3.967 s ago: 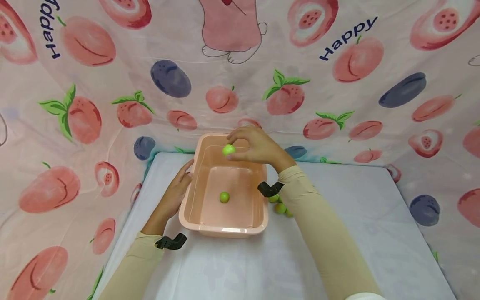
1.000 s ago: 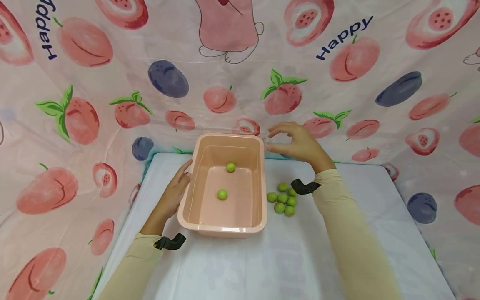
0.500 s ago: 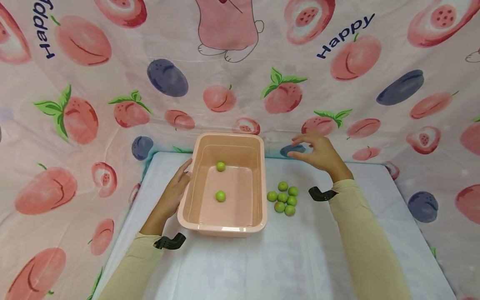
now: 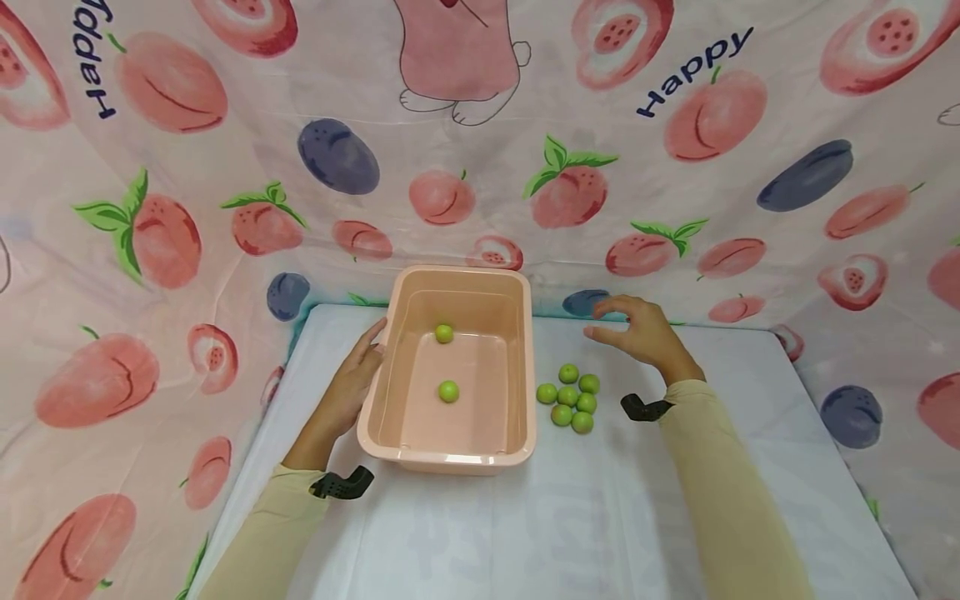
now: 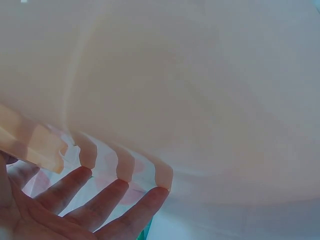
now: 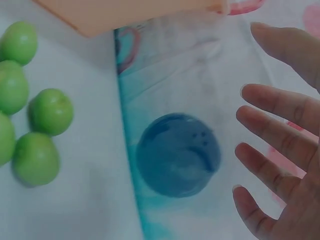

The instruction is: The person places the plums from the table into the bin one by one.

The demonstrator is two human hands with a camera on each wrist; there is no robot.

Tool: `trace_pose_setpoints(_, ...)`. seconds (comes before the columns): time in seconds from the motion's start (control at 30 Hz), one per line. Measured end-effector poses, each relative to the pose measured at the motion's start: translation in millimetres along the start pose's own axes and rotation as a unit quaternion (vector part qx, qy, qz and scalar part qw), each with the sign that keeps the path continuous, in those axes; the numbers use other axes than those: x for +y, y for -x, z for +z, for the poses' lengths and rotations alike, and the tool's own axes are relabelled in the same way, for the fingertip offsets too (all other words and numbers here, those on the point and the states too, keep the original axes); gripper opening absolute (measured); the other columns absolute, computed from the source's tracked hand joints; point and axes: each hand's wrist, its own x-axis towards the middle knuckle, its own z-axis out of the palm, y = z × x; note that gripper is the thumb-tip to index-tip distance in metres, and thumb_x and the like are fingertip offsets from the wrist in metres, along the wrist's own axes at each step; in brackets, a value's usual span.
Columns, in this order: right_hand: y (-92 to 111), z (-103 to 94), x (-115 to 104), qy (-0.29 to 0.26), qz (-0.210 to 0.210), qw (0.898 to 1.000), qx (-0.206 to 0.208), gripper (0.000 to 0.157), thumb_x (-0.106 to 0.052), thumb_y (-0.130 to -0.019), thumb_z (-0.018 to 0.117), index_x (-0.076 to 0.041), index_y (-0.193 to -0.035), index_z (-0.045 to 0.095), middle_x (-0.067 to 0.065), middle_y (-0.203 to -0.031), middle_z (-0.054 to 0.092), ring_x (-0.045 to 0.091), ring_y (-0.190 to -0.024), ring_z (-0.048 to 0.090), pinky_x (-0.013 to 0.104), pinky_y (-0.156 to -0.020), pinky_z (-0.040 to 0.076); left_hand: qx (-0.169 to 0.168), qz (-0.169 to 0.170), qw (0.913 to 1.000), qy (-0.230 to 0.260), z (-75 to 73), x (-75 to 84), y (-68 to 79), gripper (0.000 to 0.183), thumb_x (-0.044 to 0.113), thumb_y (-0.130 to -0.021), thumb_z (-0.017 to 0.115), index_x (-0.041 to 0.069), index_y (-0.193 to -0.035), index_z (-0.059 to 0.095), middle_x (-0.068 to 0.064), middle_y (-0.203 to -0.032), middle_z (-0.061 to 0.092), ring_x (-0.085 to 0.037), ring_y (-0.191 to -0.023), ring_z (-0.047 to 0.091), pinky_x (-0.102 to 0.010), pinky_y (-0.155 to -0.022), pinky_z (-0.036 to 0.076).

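A peach-coloured plastic basin (image 4: 468,429) stands on the table with two small round green fruits inside, a far fruit (image 4: 444,333) and a nearer fruit (image 4: 448,392). My left hand (image 4: 352,383) touches the basin's outer left side; in the left wrist view its fingertips (image 5: 160,192) rest against the wall with the fingers extended. To the right of the basin lies a cluster of several more green fruits (image 4: 567,396). Beyond that cluster my right hand (image 4: 645,337) hovers, holding nothing, thumb and fingers spread apart. The right wrist view shows those fingers (image 6: 267,167) away from the fruits (image 6: 37,159).
A white cloth (image 4: 480,533) covers the table. Behind it and at the sides hangs a pink fruit-print sheet (image 4: 480,158), meeting the table's back edge just past the basin. Black wrist cameras sit on the left sleeve (image 4: 341,483) and right sleeve (image 4: 645,407).
A green fruit that my right hand held over the basin is now inside it. Empty, that hand has moved right, then lowered towards the cluster. My left hand has stayed at the basin.
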Motion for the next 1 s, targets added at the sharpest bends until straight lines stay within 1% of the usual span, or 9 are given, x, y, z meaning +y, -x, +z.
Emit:
trace_pose_setpoints(0.1,4.2,6.3,9.0,0.005,0.01,1.0,-0.008,0.045,-0.052,-0.086,0.079,-0.016,-0.113,0.074,0.009,-0.133,0.066,0.033,-0.132,0.053,0.061,-0.101,0.049,-0.001,0.001,1.0,0.003,0.7,-0.5,-0.5,0.057,0.042,-0.111,0.036,0.033,-0.164,0.018,-0.022,-0.159,0.038,-0.046,-0.138,0.047,-0.043,-0.102,0.052)
trace_pose_setpoints(0.2,9.7,12.5,18.5,0.007,0.019,1.0,-0.015,0.05,-0.056,-0.086,0.077,-0.015,-0.114,0.074,0.01,-0.132,0.066,0.034,-0.13,0.054,0.061,-0.101,0.049,-0.004,0.004,1.0,0.007,1.4,-0.5,-0.6,0.056,0.042,-0.112,0.035,0.033,-0.164,0.018,-0.022,-0.16,0.037,-0.047,-0.139,0.045,-0.046,-0.104,0.051)
trace_pose_setpoints(0.33,16.1,21.5,30.4,0.006,0.033,0.999,-0.017,0.052,-0.057,-0.086,0.077,-0.013,-0.115,0.074,0.011,-0.134,0.066,0.034,-0.133,0.053,0.062,-0.102,0.048,-0.006,0.003,0.9999,0.008,1.9,0.9,0.1,0.057,0.042,-0.112,0.035,0.033,-0.164,0.018,-0.022,-0.161,0.035,-0.048,-0.14,0.044,-0.049,-0.105,0.05)
trace_pose_setpoints(0.43,20.0,28.6,38.2,0.007,0.049,0.999,-0.022,0.054,-0.056,-0.086,0.077,-0.012,-0.118,0.074,0.011,-0.135,0.065,0.035,-0.135,0.051,0.063,-0.105,0.045,-0.007,0.0,1.0,0.006,1.9,1.8,0.6,0.057,0.043,-0.111,0.036,0.034,-0.164,0.017,-0.021,-0.162,0.034,-0.047,-0.141,0.044,-0.048,-0.105,0.05)
trace_pose_setpoints(0.57,25.1,37.5,47.1,0.002,0.074,0.997,-0.032,0.058,-0.06,-0.086,0.075,-0.013,-0.12,0.073,0.011,-0.137,0.064,0.036,-0.138,0.048,0.065,-0.111,0.039,-0.005,0.0,1.0,0.004,1.7,1.1,0.3,0.056,0.043,-0.111,0.035,0.035,-0.164,0.018,-0.02,-0.162,0.034,-0.045,-0.141,0.045,-0.046,-0.104,0.051)
trace_pose_setpoints(0.67,28.4,43.3,51.5,-0.004,0.086,0.996,-0.038,0.062,-0.062,-0.086,0.074,-0.012,-0.121,0.072,0.013,-0.139,0.063,0.038,-0.139,0.047,0.065,-0.113,0.036,-0.004,0.0,1.0,0.004,1.4,0.1,-0.2,0.056,0.044,-0.111,0.035,0.036,-0.164,0.019,-0.019,-0.162,0.035,-0.044,-0.141,0.045,-0.044,-0.104,0.051)
trace_pose_setpoints(0.8,32.9,50.4,55.4,-0.01,0.094,0.995,-0.041,0.061,-0.061,-0.086,0.075,-0.011,-0.121,0.072,0.014,-0.139,0.063,0.039,-0.138,0.047,0.065,-0.114,0.035,-0.004,-0.001,1.0,0.003,0.9,-0.7,-0.3,0.056,0.044,-0.111,0.036,0.037,-0.164,0.019,-0.019,-0.162,0.035,-0.044,-0.141,0.045,-0.044,-0.104,0.05)
trace_pose_setpoints(1.0,38.2,61.7,60.7,-0.015,0.096,0.995,-0.032,0.053,-0.052,-0.086,0.077,-0.01,-0.118,0.073,0.015,-0.134,0.065,0.038,-0.133,0.052,0.063,-0.113,0.037,-0.003,-0.001,1.0,0.001,0.2,-0.6,-0.2,0.056,0.044,-0.111,0.036,0.037,-0.164,0.019,-0.02,-0.161,0.036,-0.044,-0.141,0.045,-0.042,-0.103,0.051)
